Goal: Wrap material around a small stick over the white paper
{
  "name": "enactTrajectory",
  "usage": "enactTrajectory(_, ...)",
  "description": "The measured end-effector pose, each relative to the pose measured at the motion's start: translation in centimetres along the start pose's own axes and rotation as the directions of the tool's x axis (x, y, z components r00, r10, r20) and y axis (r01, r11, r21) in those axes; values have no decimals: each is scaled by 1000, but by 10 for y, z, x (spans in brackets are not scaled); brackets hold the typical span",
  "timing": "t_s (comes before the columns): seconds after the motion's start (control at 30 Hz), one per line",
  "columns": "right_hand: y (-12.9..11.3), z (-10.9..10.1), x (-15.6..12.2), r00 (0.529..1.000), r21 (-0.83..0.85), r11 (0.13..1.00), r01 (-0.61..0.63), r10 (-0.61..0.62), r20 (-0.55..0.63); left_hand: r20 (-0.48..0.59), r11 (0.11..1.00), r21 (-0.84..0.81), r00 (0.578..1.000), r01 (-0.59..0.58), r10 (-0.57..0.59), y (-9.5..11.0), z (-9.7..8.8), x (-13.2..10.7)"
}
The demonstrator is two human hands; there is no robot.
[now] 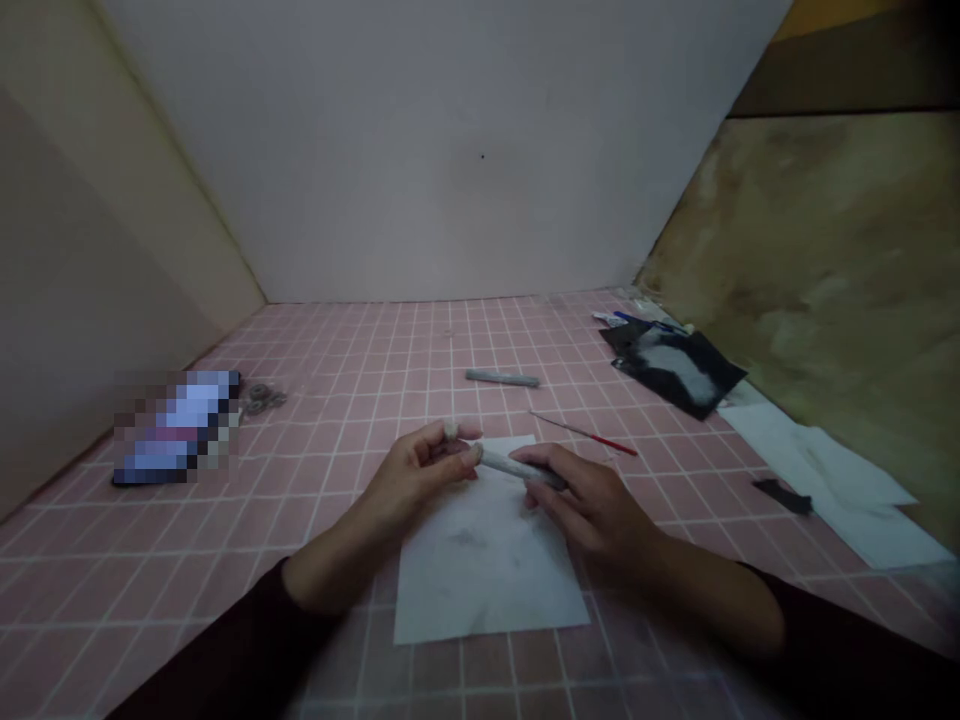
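Note:
Both hands hold a slim grey-white stick over a white paper sheet. My right hand is closed round its right part, which the fingers partly cover. At the left end, the thumb and fingers of my left hand are pinched against the tip. Something small and pale sits on a left finger; what it is cannot be made out. Grey smudges mark the paper beneath. Beyond the hands lies a similar grey stick. A thin tool with a red handle rests just past my right hand.
A phone with a blurred screen lies at the left, beside a cluster of small grey rings. At the right are a black sheet dusted with pale powder, white papers and a dark scrap. Walls enclose the pink tiled surface.

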State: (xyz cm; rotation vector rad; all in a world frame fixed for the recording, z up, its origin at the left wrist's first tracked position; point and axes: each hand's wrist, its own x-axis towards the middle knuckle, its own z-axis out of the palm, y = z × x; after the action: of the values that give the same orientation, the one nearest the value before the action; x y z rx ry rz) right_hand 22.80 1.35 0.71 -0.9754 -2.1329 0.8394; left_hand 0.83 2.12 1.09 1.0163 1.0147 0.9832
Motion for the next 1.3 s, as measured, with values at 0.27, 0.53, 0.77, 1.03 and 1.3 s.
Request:
enactTrajectory(0.27,-2,3,1,998,-16,1000,6,-6,58,203,999,47,979,-20,10,-4,-1,0)
enactTrajectory(0.53,0,0,3,995,123,988,-98,98,9,184,992,112,982,-63,41,-8,-4,3)
enactTrajectory(0.77,5,3,2,989,233,968,-91,115,-91,88,974,183,989,-131,116,-5,-5,2)
enactTrajectory(1.03,5,6,0,992,318,944,-84,109,-59,178,995,95,984,-2,-15,-8,-2,0)
enactTrajectory(1.3,-2,4,2,993,455,890,-9,62,-100,206,995,95,978,14,-34,-8,-7,0)
